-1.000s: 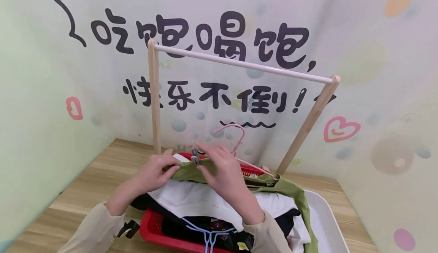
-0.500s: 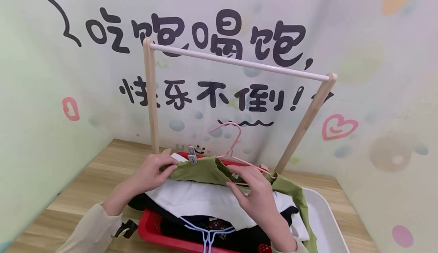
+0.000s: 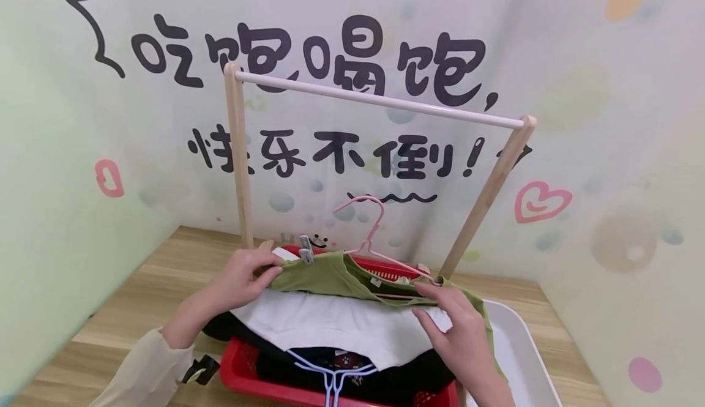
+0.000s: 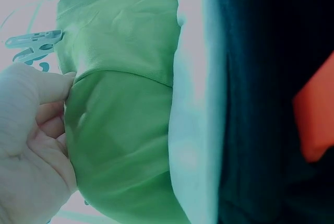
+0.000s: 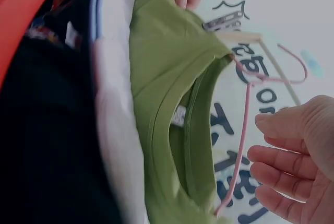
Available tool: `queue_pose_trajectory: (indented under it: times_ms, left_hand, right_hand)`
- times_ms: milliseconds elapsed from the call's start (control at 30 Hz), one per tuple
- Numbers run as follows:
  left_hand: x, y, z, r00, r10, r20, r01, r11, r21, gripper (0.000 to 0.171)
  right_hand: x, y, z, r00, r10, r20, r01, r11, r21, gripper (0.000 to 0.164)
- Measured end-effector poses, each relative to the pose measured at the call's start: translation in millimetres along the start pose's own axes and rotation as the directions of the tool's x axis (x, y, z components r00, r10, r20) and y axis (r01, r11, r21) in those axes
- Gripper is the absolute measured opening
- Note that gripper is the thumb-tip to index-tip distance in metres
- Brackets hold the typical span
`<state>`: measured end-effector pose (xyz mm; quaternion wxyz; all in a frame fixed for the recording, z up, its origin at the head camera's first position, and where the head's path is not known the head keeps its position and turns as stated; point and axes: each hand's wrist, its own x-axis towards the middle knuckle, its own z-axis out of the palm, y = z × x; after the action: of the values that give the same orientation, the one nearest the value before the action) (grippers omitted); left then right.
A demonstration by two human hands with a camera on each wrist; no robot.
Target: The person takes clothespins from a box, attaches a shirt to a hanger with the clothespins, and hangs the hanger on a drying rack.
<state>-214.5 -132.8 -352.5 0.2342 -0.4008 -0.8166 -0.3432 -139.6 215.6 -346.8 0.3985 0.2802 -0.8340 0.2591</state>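
A green shirt [image 3: 314, 275] hangs on a pink hanger [image 3: 376, 228], its neckline facing up with a small white label inside. A grey clothes peg [image 3: 306, 250] is clipped at its left shoulder. My left hand [image 3: 239, 281] pinches the shirt's edge just left of the peg, thumb against the cloth in the left wrist view. My right hand [image 3: 465, 336] is near the hanger's right end, fingers extended; the right wrist view shows a gap between the fingers [image 5: 282, 182] and thumb, with nothing held.
Behind stands a wooden rack with a white bar [image 3: 380, 99]. A red basket [image 3: 259, 379] holds dark clothes, with a white garment [image 3: 330, 321] over them and light blue hangers [image 3: 333, 375] in front. A white tray [image 3: 514, 339] lies at right on the wooden table [image 3: 160, 284].
My right hand has left the peg, which stays on the shirt, and moved right along the neckline to the hanger's right end. My left hand keeps its pinch on the shirt.
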Motion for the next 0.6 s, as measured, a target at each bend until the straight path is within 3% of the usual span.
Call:
queue_pose_trajectory:
  times_ms: [367, 600]
  left_hand:
    - [0.1, 1.0, -0.8, 1.0, 0.01, -0.006, -0.01, 1.0, -0.015, 0.015]
    - [-0.7, 0.6, -0.5, 1.0, -0.002, 0.004, 0.002, 1.0, -0.021, 0.015]
  right_hand:
    - [-26, 26, -20, 0.997, 0.076, -0.022, -0.078, 0.992, -0.1, 0.05]
    - [-66, 60, -38, 0.988, 0.138, -0.069, -0.144, 0.985, -0.095, 0.024]
